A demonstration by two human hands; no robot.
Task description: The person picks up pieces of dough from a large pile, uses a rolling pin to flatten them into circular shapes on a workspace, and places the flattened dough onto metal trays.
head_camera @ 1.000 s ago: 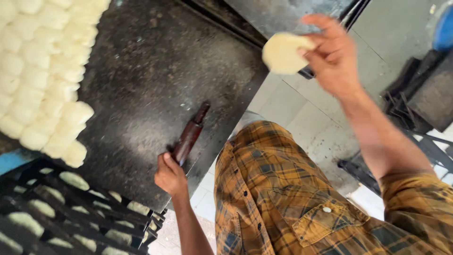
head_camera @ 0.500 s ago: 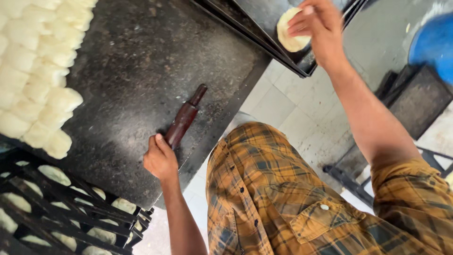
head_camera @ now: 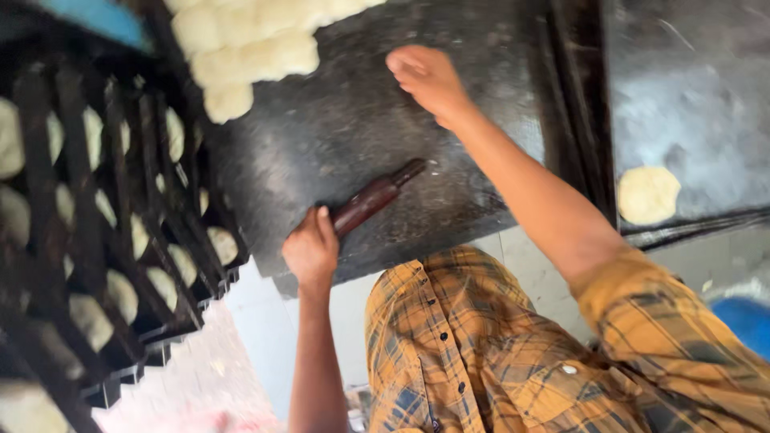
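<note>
Under the left hand [head_camera: 311, 250], closed on its end, the rolling pin [head_camera: 375, 198] lies on the dark surface [head_camera: 337, 136]; the right hand [head_camera: 425, 78] hovers open beyond it, empty. That one-ended grip could let the pin roll off the near edge.

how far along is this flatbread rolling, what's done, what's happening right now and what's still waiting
Done: one rolled flat disc lies on the dark griddle at right. In hand: the left hand grips the rolling pin on the black stone slab, while the empty right hand reaches over the slab toward the dough balls. Left: that whole cluster of balls is unrolled. The black crates at left also hold pale rounds.
</note>
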